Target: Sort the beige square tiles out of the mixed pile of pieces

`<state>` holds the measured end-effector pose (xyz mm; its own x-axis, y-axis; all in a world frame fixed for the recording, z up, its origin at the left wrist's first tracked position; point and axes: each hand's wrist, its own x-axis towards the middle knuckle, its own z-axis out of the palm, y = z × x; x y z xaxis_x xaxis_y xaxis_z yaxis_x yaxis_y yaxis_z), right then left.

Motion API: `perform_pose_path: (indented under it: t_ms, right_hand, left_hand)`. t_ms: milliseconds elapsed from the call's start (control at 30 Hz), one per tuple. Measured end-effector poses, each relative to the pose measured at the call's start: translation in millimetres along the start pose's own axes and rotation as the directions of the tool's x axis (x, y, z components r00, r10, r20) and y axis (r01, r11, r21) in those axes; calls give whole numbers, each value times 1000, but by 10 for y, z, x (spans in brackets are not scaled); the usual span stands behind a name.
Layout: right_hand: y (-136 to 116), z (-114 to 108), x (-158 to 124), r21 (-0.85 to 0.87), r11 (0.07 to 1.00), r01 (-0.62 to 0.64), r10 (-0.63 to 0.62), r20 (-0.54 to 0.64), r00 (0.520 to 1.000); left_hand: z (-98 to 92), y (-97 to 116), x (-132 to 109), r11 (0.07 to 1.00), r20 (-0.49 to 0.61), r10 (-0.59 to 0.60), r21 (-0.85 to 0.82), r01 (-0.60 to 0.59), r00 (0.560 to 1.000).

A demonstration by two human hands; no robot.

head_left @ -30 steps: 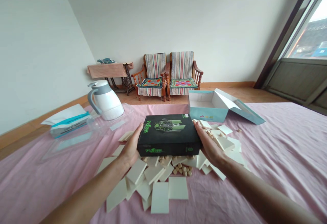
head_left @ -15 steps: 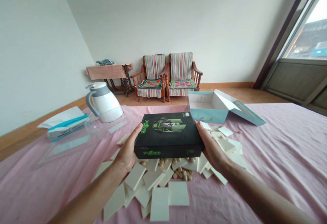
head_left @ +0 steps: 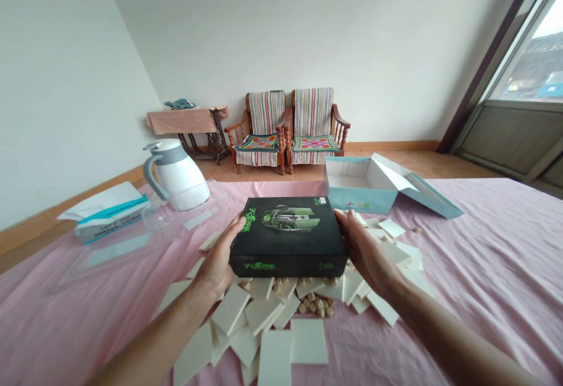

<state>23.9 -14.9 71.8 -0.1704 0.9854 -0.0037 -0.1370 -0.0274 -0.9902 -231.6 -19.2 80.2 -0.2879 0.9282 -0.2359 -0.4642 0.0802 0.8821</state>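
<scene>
A black box with green print (head_left: 288, 234) is held between both my hands above a pink tablecloth (head_left: 484, 257). My left hand (head_left: 219, 263) presses flat against its left side, fingers pointing away from me. Against its right side my right hand (head_left: 367, 254) does the same. Under and around the box lie several cream rectangular tiles (head_left: 272, 327) and a cluster of small tan beads (head_left: 317, 305).
An open light-blue box (head_left: 373, 186) stands behind the black box on the right. At the left are a white jug (head_left: 176, 173), a clear plastic tray (head_left: 132, 239) and a white and teal packet (head_left: 105, 213). Two wooden chairs (head_left: 290, 128) stand by the far wall.
The black box has come slightly nearer to me and lower in both hands. The view shifted a little.
</scene>
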Motion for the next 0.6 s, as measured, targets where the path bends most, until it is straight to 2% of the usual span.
perform_pose_path:
  t_ms: [100,200,400,600]
  right_hand:
    - [-19,-112,76,48,995,-92,90,29,995]
    - [11,-200,157,16,976,-219,218,51,975]
    - [-8,-222,222,103,922,-373,368,61,928]
    - [-105,-197,195,182,891,-417,430,-40,902]
  left_hand:
    - [-21,45,72,991,34,-108,84,105,994]
    - [-35,97,141,970,74,-199,158,185,977]
    - [3,181,229,956,95,-241,194,220,966]
    - [55,203,214,969,88,-229,120,217,970]
